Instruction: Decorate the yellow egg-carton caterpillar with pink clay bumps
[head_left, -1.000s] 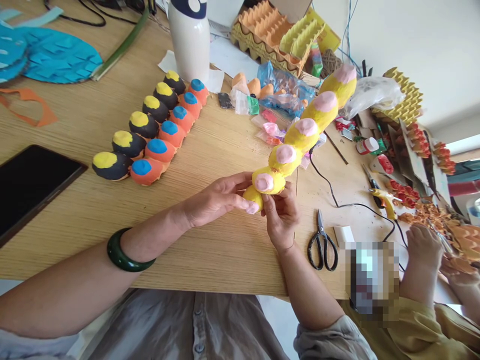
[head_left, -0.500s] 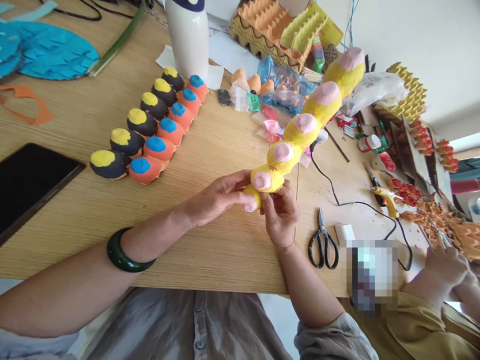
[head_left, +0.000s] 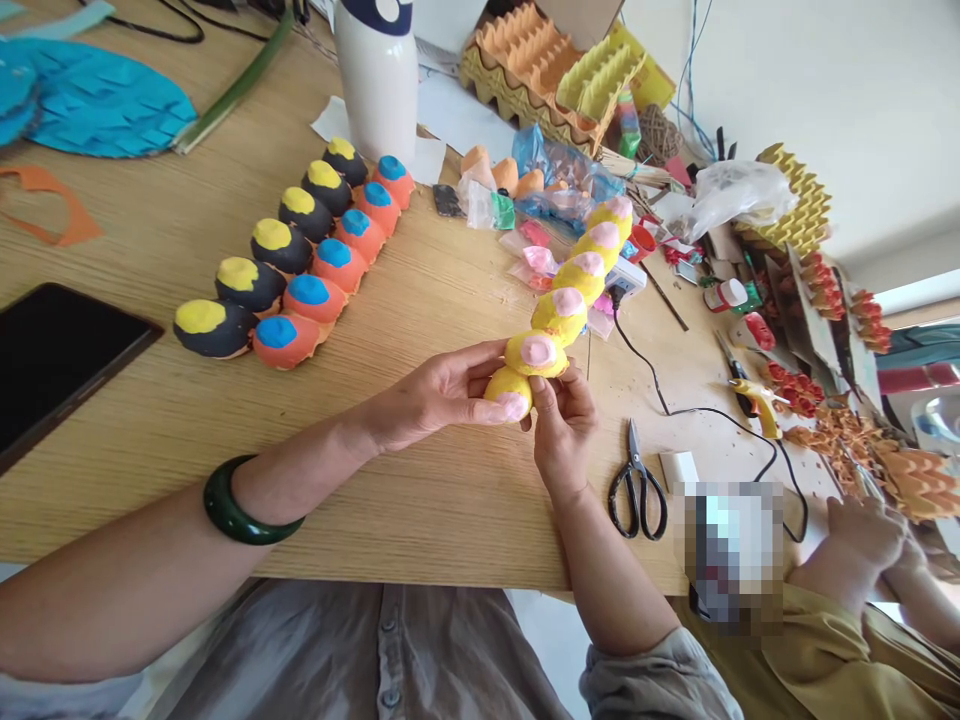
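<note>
egg-carton caterpillar, about six pink caps, left hand, right hand gripping

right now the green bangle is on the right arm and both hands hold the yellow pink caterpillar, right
No: the head view shows the green bangle on the left arm, not the right. The left hand and right hand do hold the yellow pink caterpillar.

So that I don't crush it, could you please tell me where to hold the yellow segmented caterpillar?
Probably at a pinched joint between the middle segments of the yellow segmented caterpillar, from above: the narrowing gives a natural hold, and the left hand and right hand occupy the near end.
</note>
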